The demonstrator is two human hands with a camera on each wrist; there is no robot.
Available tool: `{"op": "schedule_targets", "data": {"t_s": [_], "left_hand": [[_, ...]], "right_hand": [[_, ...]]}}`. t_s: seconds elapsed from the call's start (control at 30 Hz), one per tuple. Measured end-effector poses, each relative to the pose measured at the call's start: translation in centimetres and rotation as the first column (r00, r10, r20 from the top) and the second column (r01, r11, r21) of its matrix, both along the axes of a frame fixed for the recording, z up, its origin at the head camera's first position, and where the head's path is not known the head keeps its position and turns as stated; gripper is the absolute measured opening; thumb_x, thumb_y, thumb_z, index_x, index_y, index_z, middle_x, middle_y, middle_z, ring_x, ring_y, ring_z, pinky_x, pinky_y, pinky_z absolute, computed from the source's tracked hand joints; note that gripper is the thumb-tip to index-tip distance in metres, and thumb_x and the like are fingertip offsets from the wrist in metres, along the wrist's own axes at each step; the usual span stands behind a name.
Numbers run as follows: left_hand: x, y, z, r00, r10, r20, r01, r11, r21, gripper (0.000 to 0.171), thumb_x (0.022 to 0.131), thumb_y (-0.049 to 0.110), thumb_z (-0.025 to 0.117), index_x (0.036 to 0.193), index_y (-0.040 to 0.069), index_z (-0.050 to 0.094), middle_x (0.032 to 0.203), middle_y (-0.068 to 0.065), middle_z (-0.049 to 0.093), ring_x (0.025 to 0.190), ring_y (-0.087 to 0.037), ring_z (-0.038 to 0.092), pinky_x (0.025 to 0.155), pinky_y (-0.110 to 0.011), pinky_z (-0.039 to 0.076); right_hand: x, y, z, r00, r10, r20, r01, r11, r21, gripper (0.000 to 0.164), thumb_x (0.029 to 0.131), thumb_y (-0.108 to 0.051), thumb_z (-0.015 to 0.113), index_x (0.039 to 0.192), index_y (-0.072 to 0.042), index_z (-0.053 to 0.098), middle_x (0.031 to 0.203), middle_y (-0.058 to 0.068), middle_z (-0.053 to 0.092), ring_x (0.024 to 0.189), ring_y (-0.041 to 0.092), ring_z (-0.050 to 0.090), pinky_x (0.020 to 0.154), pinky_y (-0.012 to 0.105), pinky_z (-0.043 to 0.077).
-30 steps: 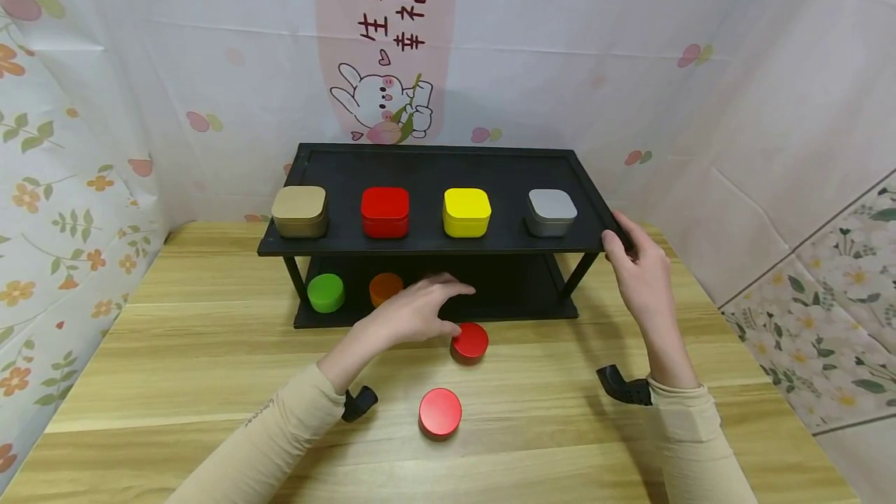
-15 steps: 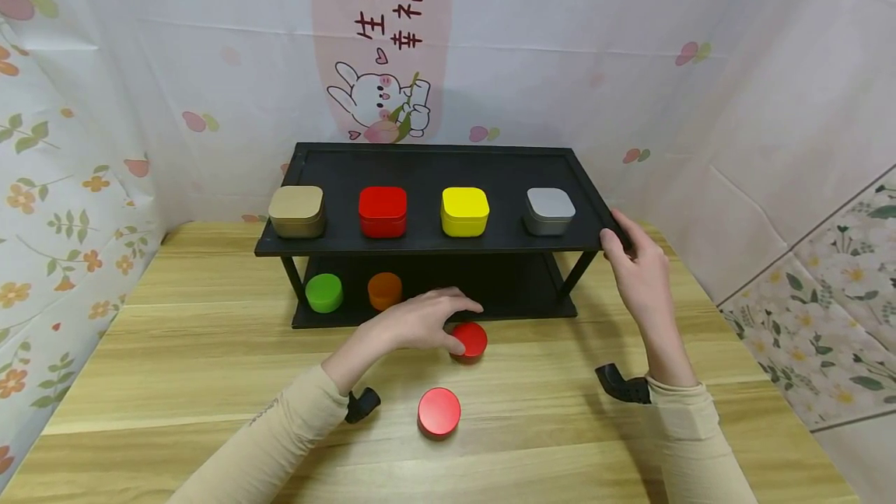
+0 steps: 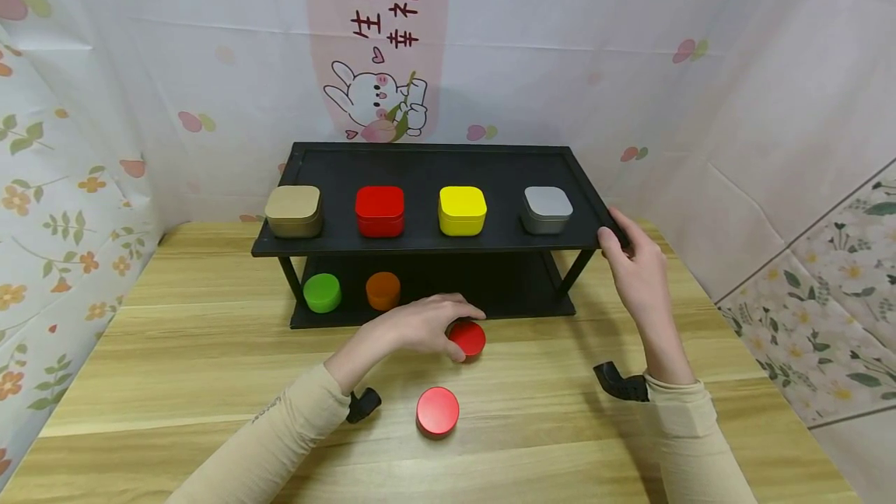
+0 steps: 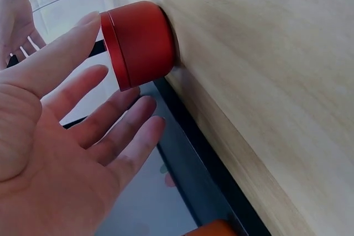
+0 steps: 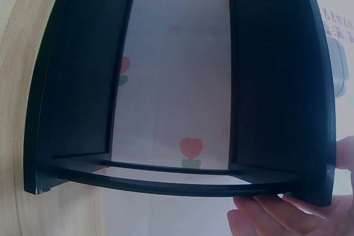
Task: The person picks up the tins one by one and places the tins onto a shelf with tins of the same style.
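Note:
On the wooden table, a round red tin stands just in front of a black two-tier rack. My left hand reaches around it, thumb on the near side and fingers on the far side. In the left wrist view, the thumb is by the lid edge of the red tin, while the other fingers extend loosely beside it, not closed on it. At the rack's right front corner, my right hand grips the upper shelf, thumb above and fingers beneath.
A second round red tin stands nearer me. The lower shelf carries a green round tin and an orange one. Along the upper shelf sit square tins: gold, red, yellow and silver.
My left hand has moved slightly right, so its thumb and fingers now stand around the red tin by the rack. The right hand keeps its grip on the rack corner.

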State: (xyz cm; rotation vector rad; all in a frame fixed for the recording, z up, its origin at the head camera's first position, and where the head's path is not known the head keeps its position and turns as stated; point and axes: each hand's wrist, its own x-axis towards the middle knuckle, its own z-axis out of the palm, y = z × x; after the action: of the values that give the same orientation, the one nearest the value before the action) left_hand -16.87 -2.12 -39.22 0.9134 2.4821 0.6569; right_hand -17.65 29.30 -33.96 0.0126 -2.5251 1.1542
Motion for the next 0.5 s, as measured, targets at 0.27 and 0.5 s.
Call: {"op": "schedule_targets", "data": {"t_s": [0.27, 0.5], "left_hand": [[-0.09, 0.05, -0.19, 1.0, -0.015, 0.004, 0.015, 1.0, -0.003, 0.06, 0.087, 0.022, 0.08, 0.144, 0.019, 0.06, 0.14, -0.003, 0.06, 0.123, -0.021, 0.055, 0.106, -0.04, 0.051], [-0.16, 0.02, -0.39, 1.0, -0.002, 0.019, 0.002, 1.0, -0.012, 0.058, 0.087, 0.021, 0.081, 0.141, 0.021, 0.062, 0.139, -0.002, 0.059, 0.124, -0.022, 0.054, 0.104, -0.041, 0.051]], "right_hand": [[-0.01, -0.02, 0.03, 1.0, 0.002, 0.001, -0.002, 1.0, 0.004, 0.055, 0.107, -0.046, 0.047, 0.157, -0.025, 0.044, 0.147, 0.02, 0.058, 0.085, -0.018, 0.055, 0.075, 0.012, 0.042], [0.04, 0.01, 0.04, 1.0, 0.003, -0.003, -0.003, 1.0, 0.004, 0.054, 0.107, -0.045, 0.047, 0.157, -0.025, 0.045, 0.148, 0.021, 0.058, 0.084, -0.02, 0.055, 0.074, 0.011, 0.042]]}}
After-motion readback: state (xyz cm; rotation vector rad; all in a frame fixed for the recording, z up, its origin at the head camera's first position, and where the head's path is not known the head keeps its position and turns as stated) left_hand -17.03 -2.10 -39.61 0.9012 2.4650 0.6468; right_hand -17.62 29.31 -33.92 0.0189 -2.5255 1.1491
